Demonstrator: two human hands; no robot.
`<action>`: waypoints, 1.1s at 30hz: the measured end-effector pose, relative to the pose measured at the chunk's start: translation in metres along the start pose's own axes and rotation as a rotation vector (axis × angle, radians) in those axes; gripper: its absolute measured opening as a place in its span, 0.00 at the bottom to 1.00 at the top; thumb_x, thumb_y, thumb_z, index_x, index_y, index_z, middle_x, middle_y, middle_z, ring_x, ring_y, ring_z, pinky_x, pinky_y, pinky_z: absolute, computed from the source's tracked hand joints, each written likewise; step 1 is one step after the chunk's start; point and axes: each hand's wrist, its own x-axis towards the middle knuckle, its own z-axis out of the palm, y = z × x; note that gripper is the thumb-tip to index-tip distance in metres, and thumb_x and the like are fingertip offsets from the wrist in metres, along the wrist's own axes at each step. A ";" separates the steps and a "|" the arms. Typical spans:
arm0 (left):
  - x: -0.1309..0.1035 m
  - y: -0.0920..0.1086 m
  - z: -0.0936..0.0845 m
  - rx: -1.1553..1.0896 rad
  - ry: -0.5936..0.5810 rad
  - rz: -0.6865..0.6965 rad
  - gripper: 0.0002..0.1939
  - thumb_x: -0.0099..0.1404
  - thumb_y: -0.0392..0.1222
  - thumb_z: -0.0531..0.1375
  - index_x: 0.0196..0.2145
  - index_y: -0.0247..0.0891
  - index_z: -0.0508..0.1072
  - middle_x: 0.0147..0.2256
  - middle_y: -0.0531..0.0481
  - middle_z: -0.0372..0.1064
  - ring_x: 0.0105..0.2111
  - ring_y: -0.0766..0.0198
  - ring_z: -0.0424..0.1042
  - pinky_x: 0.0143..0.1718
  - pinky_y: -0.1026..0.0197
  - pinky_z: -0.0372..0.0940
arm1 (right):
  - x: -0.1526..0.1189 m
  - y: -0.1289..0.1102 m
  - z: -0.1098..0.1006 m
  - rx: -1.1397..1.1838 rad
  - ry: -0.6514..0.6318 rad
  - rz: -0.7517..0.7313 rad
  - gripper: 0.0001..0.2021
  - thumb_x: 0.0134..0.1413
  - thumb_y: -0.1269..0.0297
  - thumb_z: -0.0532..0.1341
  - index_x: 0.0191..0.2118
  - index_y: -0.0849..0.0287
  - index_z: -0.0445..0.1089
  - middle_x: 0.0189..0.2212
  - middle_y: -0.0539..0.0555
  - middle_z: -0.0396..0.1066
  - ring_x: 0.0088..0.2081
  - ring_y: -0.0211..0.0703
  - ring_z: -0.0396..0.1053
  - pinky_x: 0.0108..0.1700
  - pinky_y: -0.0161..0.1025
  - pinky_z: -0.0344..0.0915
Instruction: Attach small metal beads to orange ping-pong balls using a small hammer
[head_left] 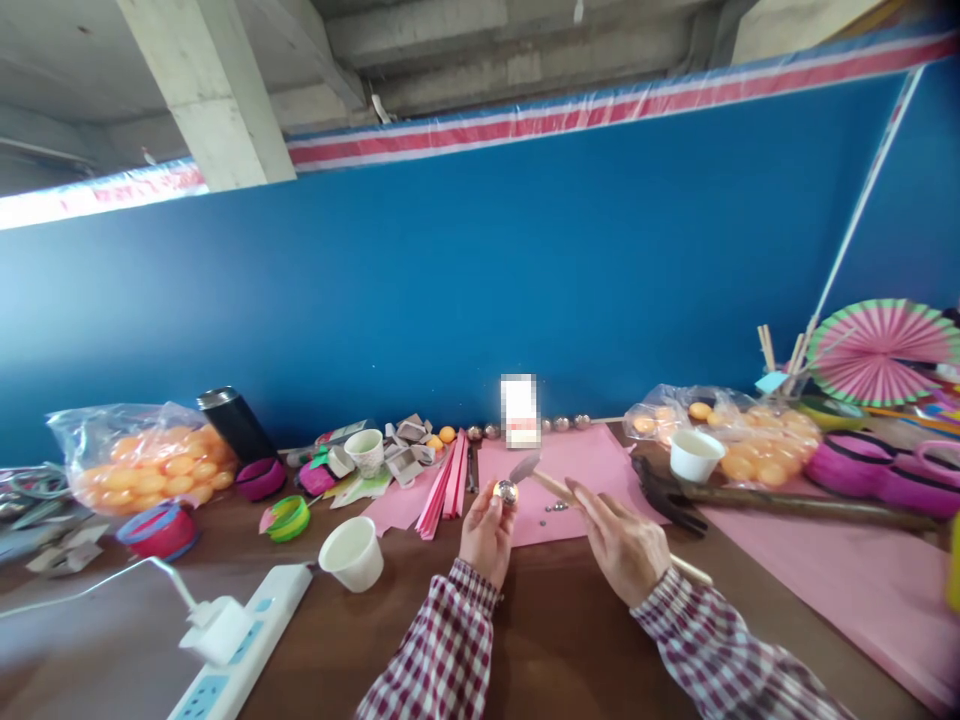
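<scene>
My left hand (486,535) is closed around a shiny silver ball (507,492), its fingertips at the ball's side and its upper face left bare. My right hand (626,545) grips the pale wooden handle of a hammer (553,487). The hammer's grey head is slightly blurred and appears just above the ball; whether they touch I cannot tell. The handle's far end shows below my right wrist. Between the hands, several small metal beads (557,507) lie on a pink sheet (600,465).
Shiny balls (561,424) line the back edge. Left are a paper cup (352,553), folded pink strips (444,485), a power strip (255,625) and a bag of orange balls (154,470). Right are a larger hammer (810,502), a white cup (696,455) and another bag of orange balls (772,440).
</scene>
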 end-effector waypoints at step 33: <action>-0.007 -0.003 0.003 0.286 0.025 -0.073 0.17 0.43 0.41 0.65 0.33 0.34 0.72 0.29 0.48 0.71 0.26 0.70 0.69 0.27 0.68 0.64 | 0.008 0.033 0.015 -0.198 -0.350 0.382 0.16 0.55 0.71 0.44 0.44 0.51 0.63 0.38 0.55 0.65 0.39 0.43 0.59 0.35 0.36 0.52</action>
